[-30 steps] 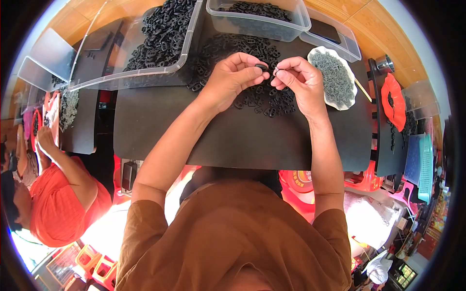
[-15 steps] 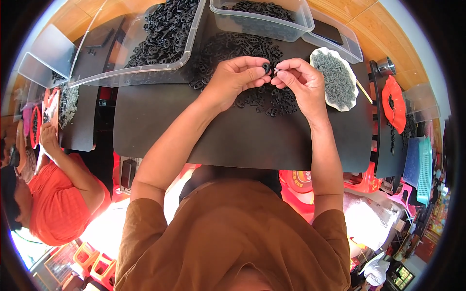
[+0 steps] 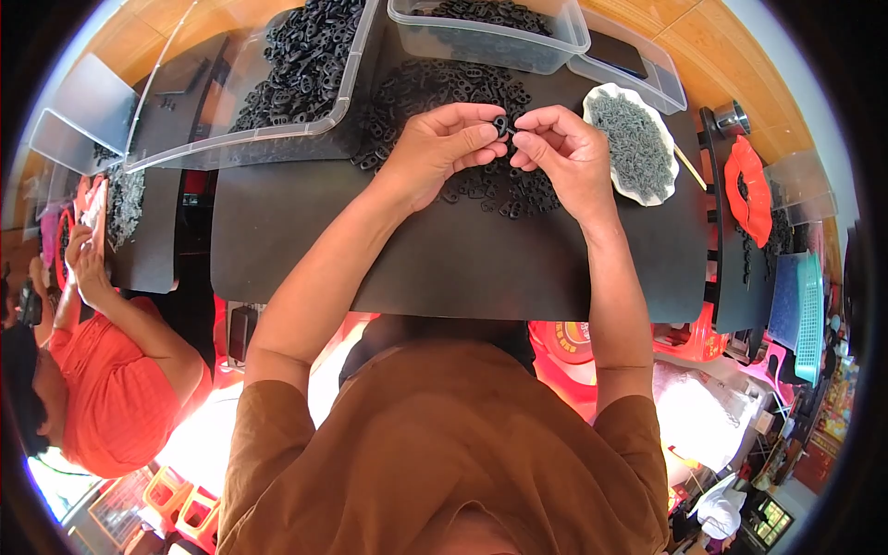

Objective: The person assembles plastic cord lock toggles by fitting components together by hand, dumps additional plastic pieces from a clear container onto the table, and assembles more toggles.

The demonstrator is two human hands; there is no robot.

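Observation:
Above the black table, my left hand (image 3: 437,151) pinches a small black plastic piece with holes (image 3: 500,122) between thumb and fingers. Close on its right, the thumb and fingertips of my right hand (image 3: 566,153) are pressed together at the piece's side; a tiny light bit seems to show there, too small to name. Behind and under both hands spreads a loose pile of similar black pieces (image 3: 407,92). Right of my right hand stands a white scalloped dish (image 3: 668,176) heaped with tiny grey, spring-like pieces (image 3: 631,143).
A large clear bin (image 3: 344,106) of black pieces stands at the back left. A smaller clear tub (image 3: 518,57) sits at the back, beside a clear tray (image 3: 661,88) with a dark flat object. A red scalloped dish (image 3: 747,199) lies far right. A person in red (image 3: 120,379) works at left.
My right fingertips have come closer to the black piece, which now faces up with its holes showing. The view has shifted slightly. At left, the other person's hands have moved.

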